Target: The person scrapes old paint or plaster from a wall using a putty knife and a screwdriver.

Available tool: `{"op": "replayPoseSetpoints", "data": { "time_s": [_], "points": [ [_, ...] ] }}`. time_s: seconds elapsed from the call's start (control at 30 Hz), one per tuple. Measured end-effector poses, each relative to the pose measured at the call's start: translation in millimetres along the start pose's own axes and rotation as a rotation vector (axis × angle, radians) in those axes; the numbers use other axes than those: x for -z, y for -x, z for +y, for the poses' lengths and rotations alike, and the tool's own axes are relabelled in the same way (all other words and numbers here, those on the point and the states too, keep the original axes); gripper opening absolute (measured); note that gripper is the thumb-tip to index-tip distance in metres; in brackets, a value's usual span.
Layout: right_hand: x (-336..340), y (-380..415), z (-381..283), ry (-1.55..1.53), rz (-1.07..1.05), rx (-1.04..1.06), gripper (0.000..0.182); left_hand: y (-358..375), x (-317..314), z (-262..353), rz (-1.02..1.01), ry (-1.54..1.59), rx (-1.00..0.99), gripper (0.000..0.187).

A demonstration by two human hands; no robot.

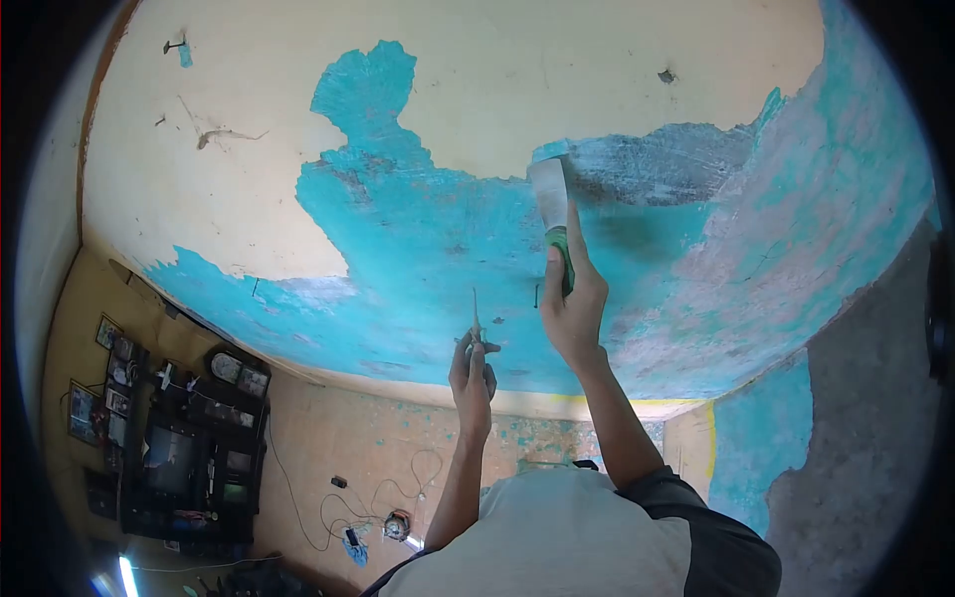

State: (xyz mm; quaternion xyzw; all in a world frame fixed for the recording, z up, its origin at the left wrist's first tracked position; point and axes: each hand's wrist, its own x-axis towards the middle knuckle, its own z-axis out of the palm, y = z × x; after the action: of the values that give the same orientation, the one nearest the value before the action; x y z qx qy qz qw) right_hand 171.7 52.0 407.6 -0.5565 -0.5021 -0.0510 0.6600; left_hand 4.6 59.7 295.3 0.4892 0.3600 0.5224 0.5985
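My right hand (577, 316) is closed around the green handle of a paint scraper (549, 194). The wide metal blade points up, its edge at the border between cream paint (477, 90) and exposed turquoise paint (428, 239) on the wall. A dark grey scraped patch (657, 169) lies just right of the blade. Lower and to the left, my left hand (473, 388) has its fingers closed on a thin, pointed tool (476, 306) held upright in front of the turquoise area. I cannot tell the tool's exact kind.
A dark shelf unit (194, 448) with a television and framed pictures stands at lower left. On the floor (298, 428) lie cables, a small round device (397, 524) and paint flakes. Nails stick out of the wall. Bare grey wall (865, 418) shows at right.
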Motion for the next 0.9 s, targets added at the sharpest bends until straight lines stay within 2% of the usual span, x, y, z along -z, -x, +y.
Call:
{"op": "replayPoseSetpoints", "data": {
  "time_s": [0.1, 0.17, 0.27, 0.4, 0.47, 0.67, 0.7, 0.8, 0.9],
  "points": [
    [-3.2, 18.8, 18.5, -0.002, 0.007, 0.0, 0.053, 0.2, 1.2, 1.6, 0.007, 0.003, -0.024, 0.039],
    [-9.3, 31.5, 34.5, 0.034, 0.093, 0.096, 0.053, 2.7, 2.2, 1.1, 0.022, -0.005, -0.011, 0.039],
    [-3.2, 11.8, 14.9, 0.007, 0.008, 0.0, 0.054, 2.8, 2.6, -0.6, 0.041, 0.0, 0.015, 0.039],
    [-8.7, -5.2, -12.1, -0.068, 0.022, -0.017, 0.056, 1.4, -0.7, 3.8, 0.017, 0.009, 0.013, 0.04],
    [-10.0, 0.4, 1.2, -0.047, 0.016, 0.021, 0.056, 0.8, -2.8, 4.0, 0.022, 0.014, -0.014, 0.034],
    [-15.4, 41.6, 36.9, 0.004, 0.055, 0.025, 0.056, 1.1, -1.3, -1.0, 0.036, 0.055, 0.016, 0.034],
    [-17.2, 33.5, 36.0, -0.011, 0.082, 0.086, 0.055, 0.2, -0.9, -1.8, 0.039, 0.054, 0.014, 0.034],
    [-8.7, -13.9, -4.4, -0.084, 0.04, 0.01, 0.053, -0.5, -2.5, -2.8, 0.034, 0.067, 0.022, 0.033],
    [-7.2, -43.9, -24.9, -0.115, 0.055, 0.029, 0.052, -3.2, -5.0, 5.0, 0.01, 0.038, 0.002, 0.032]
  ]
}}
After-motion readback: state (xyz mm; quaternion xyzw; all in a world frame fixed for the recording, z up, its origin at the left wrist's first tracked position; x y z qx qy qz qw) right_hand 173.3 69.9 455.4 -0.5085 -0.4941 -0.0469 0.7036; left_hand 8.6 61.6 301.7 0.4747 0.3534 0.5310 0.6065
